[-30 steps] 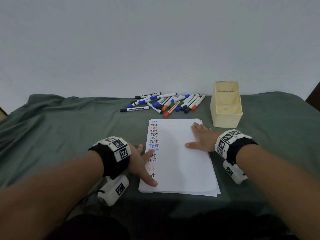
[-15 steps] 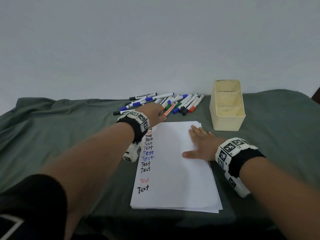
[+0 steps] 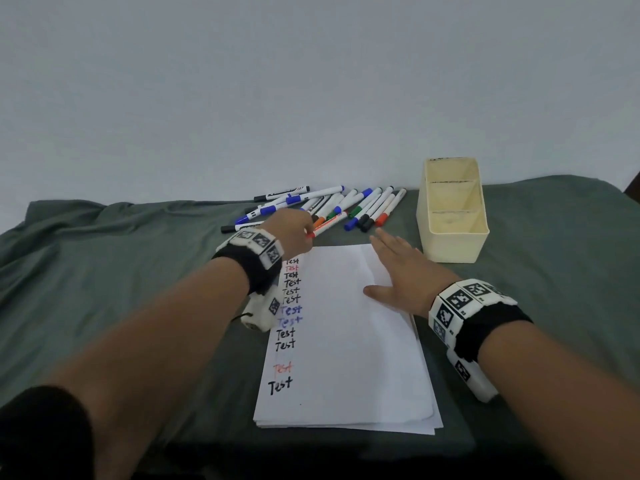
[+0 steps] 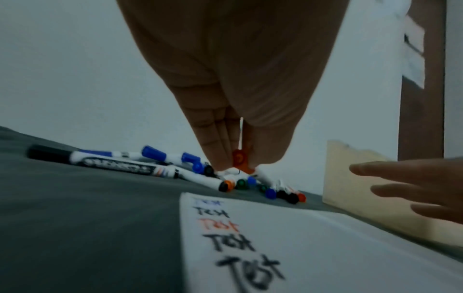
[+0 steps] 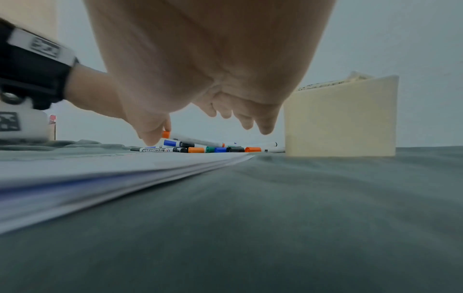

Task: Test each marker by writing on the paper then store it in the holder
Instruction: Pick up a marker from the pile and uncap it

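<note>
The left hand pinches an orange-capped marker from the pile mid-frame, the right hand lies flat on the paper; next, uncapping it.

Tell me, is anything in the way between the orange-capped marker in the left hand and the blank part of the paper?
Nothing visible blocks it. The left hand pinches the orange-capped marker at the pile's near edge, right beside the paper. The right hand lies flat on the sheet's far right part, leaving the middle free.

Cream holder, white paper, green cloth, checkered black-white wristbands.
</note>
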